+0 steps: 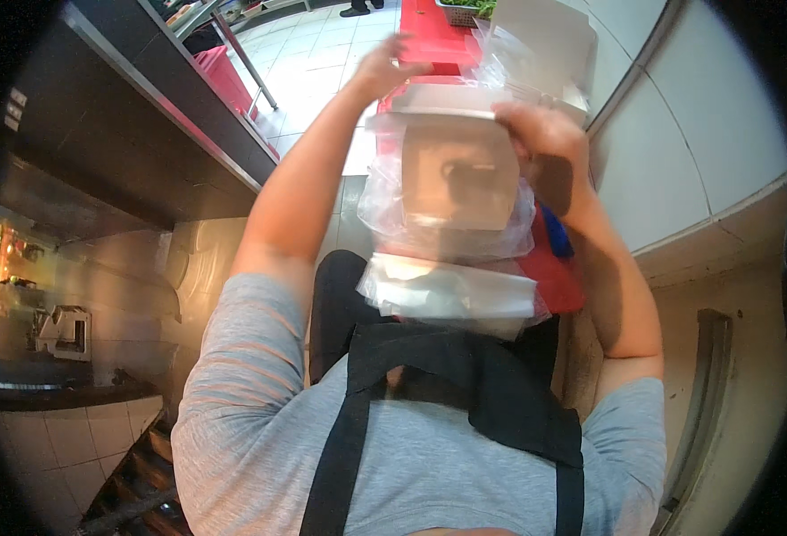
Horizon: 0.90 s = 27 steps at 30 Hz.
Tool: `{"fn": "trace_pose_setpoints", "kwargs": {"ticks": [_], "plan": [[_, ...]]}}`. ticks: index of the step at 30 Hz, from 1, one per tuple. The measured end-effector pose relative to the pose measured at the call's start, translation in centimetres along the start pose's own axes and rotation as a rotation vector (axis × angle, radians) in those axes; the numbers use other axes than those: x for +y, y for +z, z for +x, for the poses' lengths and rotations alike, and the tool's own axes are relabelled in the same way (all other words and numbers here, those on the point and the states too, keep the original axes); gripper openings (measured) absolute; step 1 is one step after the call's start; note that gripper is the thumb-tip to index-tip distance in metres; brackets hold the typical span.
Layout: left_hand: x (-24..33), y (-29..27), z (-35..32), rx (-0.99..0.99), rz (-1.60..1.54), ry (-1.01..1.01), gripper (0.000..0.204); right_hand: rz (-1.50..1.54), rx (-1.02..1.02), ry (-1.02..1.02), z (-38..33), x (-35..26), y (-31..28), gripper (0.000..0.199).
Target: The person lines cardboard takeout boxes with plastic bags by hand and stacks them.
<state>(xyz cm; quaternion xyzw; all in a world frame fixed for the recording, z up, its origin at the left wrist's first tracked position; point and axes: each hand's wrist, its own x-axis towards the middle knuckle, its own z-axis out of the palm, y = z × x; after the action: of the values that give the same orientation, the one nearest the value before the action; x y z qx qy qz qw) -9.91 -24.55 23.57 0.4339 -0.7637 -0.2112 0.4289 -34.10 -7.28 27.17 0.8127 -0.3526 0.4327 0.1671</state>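
Note:
A brown cardboard box, of the folding takeaway kind, stands in front of me with a pale flap along its far edge. My right hand is closed on the box's far right corner. Up and to the left of the box, my left hand is raised with fingers apart and holds nothing; motion blurs it slightly. Clear plastic bags lie around and under the box. Nearer my body is a flat stack of clear plastic wrap or bags.
A red surface runs under these things, with a blue object by my right forearm. Farther off are white cardboard on plastic and a basket of greens. A tiled wall bounds the right; a pink bin stands far left.

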Motion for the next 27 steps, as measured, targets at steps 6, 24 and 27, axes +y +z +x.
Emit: {"fn": "trace_pose_setpoints", "kwargs": {"ticks": [6,24,27], "plan": [[5.5,-3.9,-16.2,0.325,-0.489,0.056,0.022,-0.036,-0.059,0.217,3.2,0.3,-2.8,0.017],[5.7,2.2,-21.4,0.255,-1.363,-0.704,0.047,0.308,-0.226,0.025,-1.0,-9.5,-6.0,0.019],[5.6,1.8,-21.3,0.281,-1.360,-0.718,0.051,0.670,-1.017,0.671,-8.4,-11.7,-1.0,0.051]]}}
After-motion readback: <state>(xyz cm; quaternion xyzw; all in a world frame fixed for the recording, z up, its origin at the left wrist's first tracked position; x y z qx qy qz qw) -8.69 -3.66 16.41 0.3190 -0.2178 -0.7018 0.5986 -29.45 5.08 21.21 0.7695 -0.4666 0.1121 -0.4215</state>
